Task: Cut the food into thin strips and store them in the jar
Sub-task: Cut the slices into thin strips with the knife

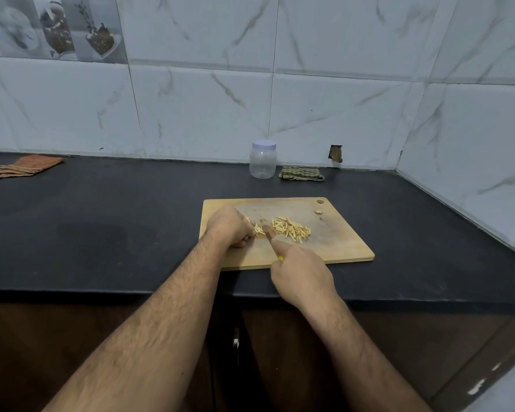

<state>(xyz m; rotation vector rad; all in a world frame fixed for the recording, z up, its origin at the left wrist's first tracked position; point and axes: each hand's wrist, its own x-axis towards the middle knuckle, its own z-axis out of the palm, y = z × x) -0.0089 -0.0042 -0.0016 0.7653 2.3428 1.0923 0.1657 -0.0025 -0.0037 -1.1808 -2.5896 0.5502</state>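
This is looking like a home kitchen. Marble-patterned wall tiles point(324, 93) are backing a dark countertop point(101, 218), with probably wooden cabinets point(399, 346) below.

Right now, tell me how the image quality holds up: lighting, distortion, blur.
Head view: dim, bluish, even light with soft shadows; wide-angle lens bows the counter edge and wall tiles; the knife in the right hand is smeared and hard to make out; the strips beside the left hand look soft; the jar shows no strong glare.
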